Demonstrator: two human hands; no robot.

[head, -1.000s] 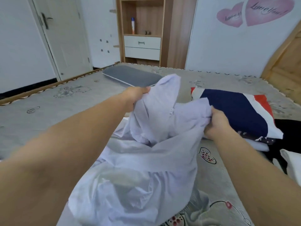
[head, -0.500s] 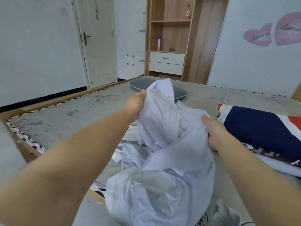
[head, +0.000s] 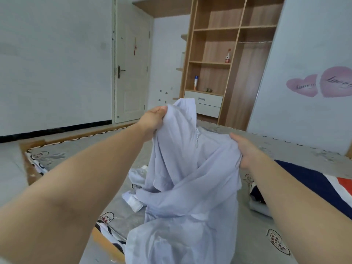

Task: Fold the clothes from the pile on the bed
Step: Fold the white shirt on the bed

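Note:
A pale lavender zip-up garment hangs in front of me above the grey patterned bed. My left hand grips its upper edge at the left, raised highest. My right hand grips bunched fabric at the right, a little lower. The garment's lower part droops in loose folds down to the bed's near edge. A white garment lies crumpled on the bed behind it, partly hidden.
A navy, white and red folded cloth lies on the bed at the right. The bed's wooden edge runs along the left. A wooden shelf unit with drawers and a white door stand at the far wall.
Both hands have lifted the lavender garment higher off the bed and apart. The view has tilted upward, showing more of the shelves and door.

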